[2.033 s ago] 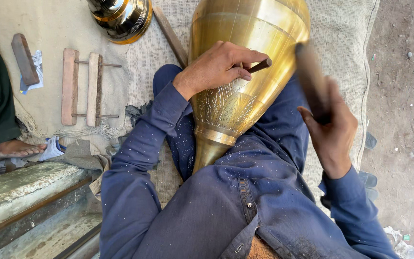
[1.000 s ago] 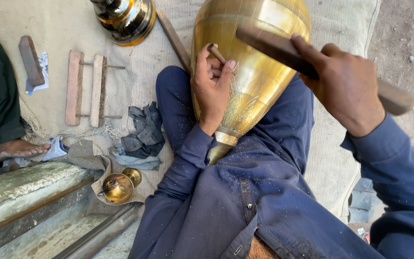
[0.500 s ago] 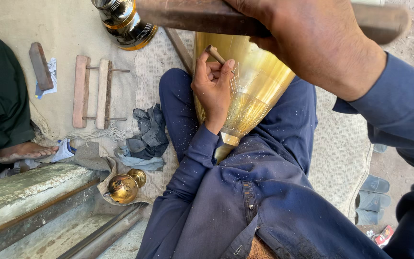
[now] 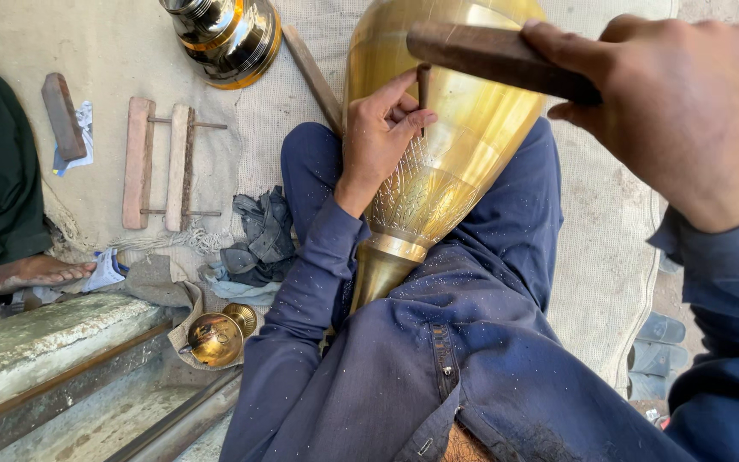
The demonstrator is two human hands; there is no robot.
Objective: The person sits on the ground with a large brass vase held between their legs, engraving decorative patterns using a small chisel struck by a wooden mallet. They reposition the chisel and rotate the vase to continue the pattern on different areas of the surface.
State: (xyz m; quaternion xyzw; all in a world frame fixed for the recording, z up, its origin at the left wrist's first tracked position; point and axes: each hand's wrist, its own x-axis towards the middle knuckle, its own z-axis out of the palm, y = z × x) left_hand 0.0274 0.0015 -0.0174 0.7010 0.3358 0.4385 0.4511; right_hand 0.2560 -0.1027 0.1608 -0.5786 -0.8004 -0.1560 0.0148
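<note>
Left hand [image 4: 378,128] pinching a thin chisel [image 4: 423,85], tip set against the brass vase [image 4: 446,162] lying across the lap under that grip. Right hand [image 4: 677,111] closed tight on a wooden mallet [image 4: 498,60], raised just above the chisel's top.

head view | looks steeply down | close over lap [image 4: 438,359]
</note>
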